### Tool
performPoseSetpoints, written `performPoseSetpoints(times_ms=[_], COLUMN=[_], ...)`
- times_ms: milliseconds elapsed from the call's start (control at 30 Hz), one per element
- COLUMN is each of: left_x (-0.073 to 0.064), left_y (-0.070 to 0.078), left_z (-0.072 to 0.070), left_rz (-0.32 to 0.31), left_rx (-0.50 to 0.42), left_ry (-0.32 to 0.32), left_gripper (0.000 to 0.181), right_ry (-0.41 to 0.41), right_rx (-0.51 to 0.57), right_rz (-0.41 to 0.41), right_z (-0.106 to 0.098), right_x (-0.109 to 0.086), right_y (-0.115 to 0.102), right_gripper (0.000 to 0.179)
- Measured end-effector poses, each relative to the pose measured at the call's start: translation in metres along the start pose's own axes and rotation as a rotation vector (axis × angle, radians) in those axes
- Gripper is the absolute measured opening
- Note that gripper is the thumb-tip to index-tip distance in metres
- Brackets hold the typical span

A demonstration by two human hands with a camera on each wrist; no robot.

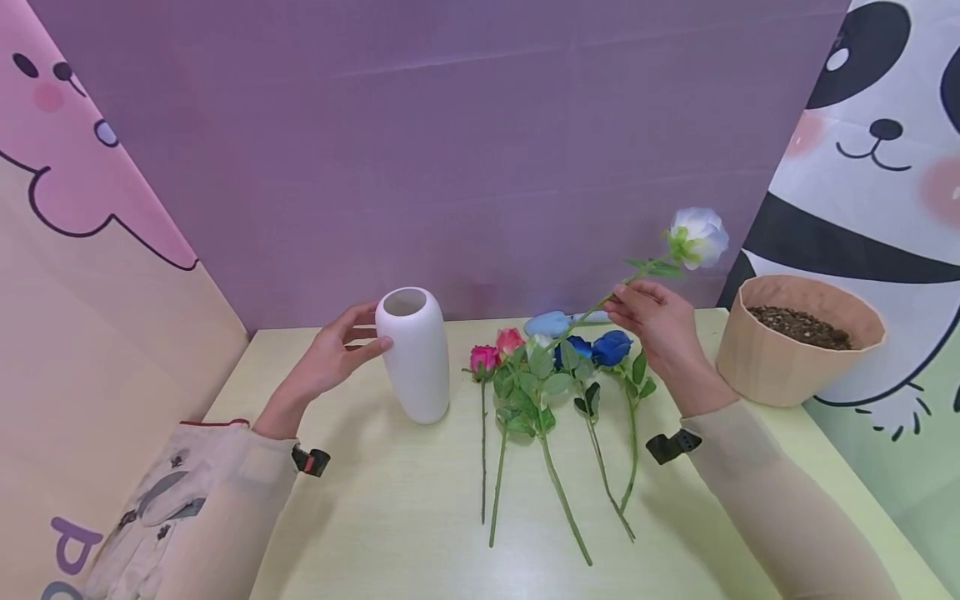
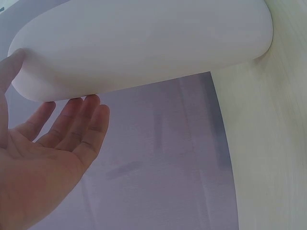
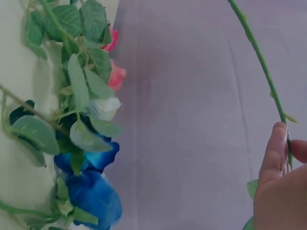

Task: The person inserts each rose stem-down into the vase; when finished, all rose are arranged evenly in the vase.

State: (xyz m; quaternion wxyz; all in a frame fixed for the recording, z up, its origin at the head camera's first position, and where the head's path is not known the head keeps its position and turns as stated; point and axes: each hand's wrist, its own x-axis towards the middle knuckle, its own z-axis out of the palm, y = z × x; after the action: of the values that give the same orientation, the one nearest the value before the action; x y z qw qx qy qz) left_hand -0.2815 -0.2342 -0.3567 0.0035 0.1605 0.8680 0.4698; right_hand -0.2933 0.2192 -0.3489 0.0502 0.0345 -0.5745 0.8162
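A white vase (image 1: 415, 358) stands upright on the table. My left hand (image 1: 333, 354) holds it near the top, thumb on the front and fingertips at the far side; the left wrist view shows those fingertips against the vase wall (image 2: 144, 43). My right hand (image 1: 660, 321) pinches the green stem (image 3: 261, 57) of a white rose (image 1: 699, 237), whose bloom points up and to the right. Below and left of that hand lie several loose flowers: a magenta rose (image 1: 483, 358), a pink one (image 1: 509, 341), a white one mostly hidden by leaves, and blue roses (image 1: 611, 347).
At the right rear stands a tan pot (image 1: 765, 367) with dark soil (image 1: 801, 327) in it. A light blue trowel (image 1: 547, 323) lies behind the flowers at the table's back edge. Purple cloth (image 1: 450, 167) hangs behind the table (image 1: 375, 517), with printed panels at both sides.
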Motion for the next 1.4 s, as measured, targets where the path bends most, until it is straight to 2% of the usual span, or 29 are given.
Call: performPoseSetpoints(times_ms=[467,600,833,1067,1400], left_x=[0.001,0.002,0.002,0.001,0.001], left_y=[0.000,-0.001,0.001,0.001,-0.001], left_z=[-0.001,0.000,0.000,0.000,0.000], left_rz=[0.011,0.014,0.002,0.008,0.003], left_rx=[0.010,0.015,0.015,0.017,0.008], left_ry=[0.006,0.006,0.011,0.007,0.005], left_gripper=[0.073,0.072,0.074,0.075,0.074], right_ry=[0.062,0.076,0.059,0.090,0.069], right_rx=[0.102,0.094,0.184,0.187,0.215], right_rz=[-0.012,-0.019,-0.017,-0.029,-0.053], right_z=[0.023,0.029,0.040,0.053,0.077], right_x=[0.006,0.007,0.009,0.013,0.013], right_y=[-0.006,-0.008,-0.012,-0.015,-0.019], right_gripper=[0.022,0.021,0.026,0.024,0.027])
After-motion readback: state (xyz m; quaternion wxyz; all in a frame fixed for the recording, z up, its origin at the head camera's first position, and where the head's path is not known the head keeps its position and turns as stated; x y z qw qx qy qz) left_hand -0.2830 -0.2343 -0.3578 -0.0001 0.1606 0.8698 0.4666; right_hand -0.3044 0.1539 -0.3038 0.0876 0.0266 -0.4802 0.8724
